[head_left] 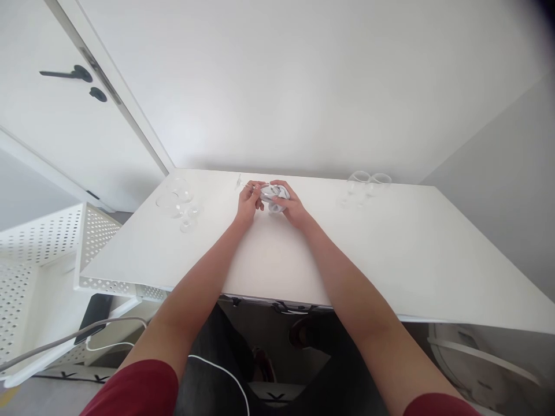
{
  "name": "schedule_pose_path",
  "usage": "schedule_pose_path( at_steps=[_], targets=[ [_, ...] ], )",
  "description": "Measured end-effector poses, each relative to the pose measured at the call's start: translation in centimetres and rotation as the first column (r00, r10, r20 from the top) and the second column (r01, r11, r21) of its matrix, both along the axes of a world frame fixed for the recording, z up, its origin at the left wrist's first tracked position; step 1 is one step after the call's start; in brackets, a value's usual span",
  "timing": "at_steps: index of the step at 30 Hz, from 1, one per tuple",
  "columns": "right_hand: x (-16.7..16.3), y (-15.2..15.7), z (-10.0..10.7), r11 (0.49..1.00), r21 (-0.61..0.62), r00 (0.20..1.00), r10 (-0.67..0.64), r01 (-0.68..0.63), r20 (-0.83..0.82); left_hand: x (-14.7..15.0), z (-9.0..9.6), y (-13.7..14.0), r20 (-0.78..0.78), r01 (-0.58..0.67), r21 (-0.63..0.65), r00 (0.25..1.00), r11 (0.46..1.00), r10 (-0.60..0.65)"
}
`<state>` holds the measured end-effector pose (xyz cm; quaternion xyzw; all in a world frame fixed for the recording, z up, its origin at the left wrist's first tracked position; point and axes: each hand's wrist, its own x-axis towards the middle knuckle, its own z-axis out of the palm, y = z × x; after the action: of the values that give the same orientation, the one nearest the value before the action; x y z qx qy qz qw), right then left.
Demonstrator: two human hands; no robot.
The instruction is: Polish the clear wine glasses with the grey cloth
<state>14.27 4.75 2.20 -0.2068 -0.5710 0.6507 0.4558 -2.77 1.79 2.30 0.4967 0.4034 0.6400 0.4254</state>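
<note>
A clear stemmed glass lies sideways between my hands, its foot (239,181) pointing left. My left hand (248,202) is closed around its stem. At the bowl end, my right hand (295,207) grips a white cloth (284,193) that is bunched against the glass. Part of the cloth hangs just below the bowl, over the white table (273,254). Fingers and cloth hide much of the bowl.
Two clear stemmed glasses (167,200) are on the table's left side. Two more glasses (359,178) stand toward the back right. A white wall (277,86) rises behind the table. Left of it is a perforated white shelf unit (99,231) with cables (108,320) nearby.
</note>
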Motion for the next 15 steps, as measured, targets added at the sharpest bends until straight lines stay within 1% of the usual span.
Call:
schedule_pose_path(
  at_steps=[2,5,7,8,10,12,14,15],
  targets=[
    [0.19,0.11,0.05,0.999,-0.042,0.998,0.01,-0.013,-0.068,0.07,-0.07,0.13,-0.002,0.003,-0.017,1.0,1.0,-0.003],
    [0.12,0.4,-0.29,0.994,-0.07,0.983,-0.098,0.088,-0.155,0.14,-0.11,0.2,-0.034,0.013,-0.034,0.999,0.999,-0.014],
    [-0.05,0.53,-0.61,0.985,-0.053,0.976,-0.17,0.164,-0.136,0.14,-0.13,0.17,-0.047,0.022,-0.022,0.999,1.0,-0.023],
    [-0.13,0.54,-0.72,0.983,-0.036,0.978,-0.183,0.18,-0.104,0.12,-0.13,0.15,-0.053,0.028,-0.011,0.998,1.0,-0.029],
    [-0.2,0.46,-0.73,0.987,-0.007,0.986,-0.16,0.16,-0.037,0.07,-0.14,0.11,-0.059,0.031,0.007,0.998,0.999,-0.03],
    [-0.14,0.27,-0.46,0.996,-0.007,0.996,-0.088,0.088,-0.007,0.04,-0.12,0.1,-0.056,0.03,0.012,0.998,0.999,-0.03],
    [0.01,0.13,-0.1,0.999,-0.031,0.999,-0.017,0.016,-0.029,0.06,-0.09,0.08,-0.041,0.038,0.005,0.998,0.999,-0.038],
    [0.1,0.13,0.05,0.999,-0.048,0.998,-0.002,-0.001,-0.056,0.1,-0.07,0.06,-0.033,0.049,-0.002,0.998,0.999,-0.049]
  ],
)
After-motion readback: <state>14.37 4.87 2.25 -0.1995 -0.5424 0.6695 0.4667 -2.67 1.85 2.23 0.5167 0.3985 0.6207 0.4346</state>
